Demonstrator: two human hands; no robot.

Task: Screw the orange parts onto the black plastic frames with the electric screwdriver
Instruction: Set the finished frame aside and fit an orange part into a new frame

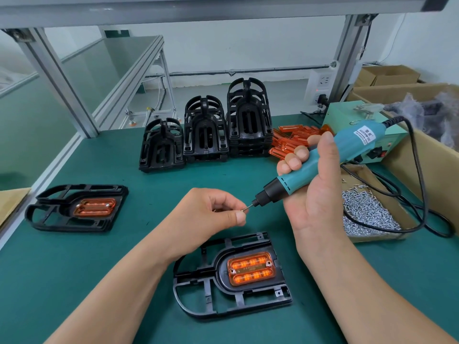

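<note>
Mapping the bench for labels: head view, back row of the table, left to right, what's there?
short frame stack → middle stack → tall stack → orange parts → power box → cardboard box

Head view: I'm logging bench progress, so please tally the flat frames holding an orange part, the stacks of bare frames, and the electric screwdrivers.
Flat frames holding an orange part: 2
Stacks of bare frames: 3
Electric screwdriver: 1
Total: 6
</note>
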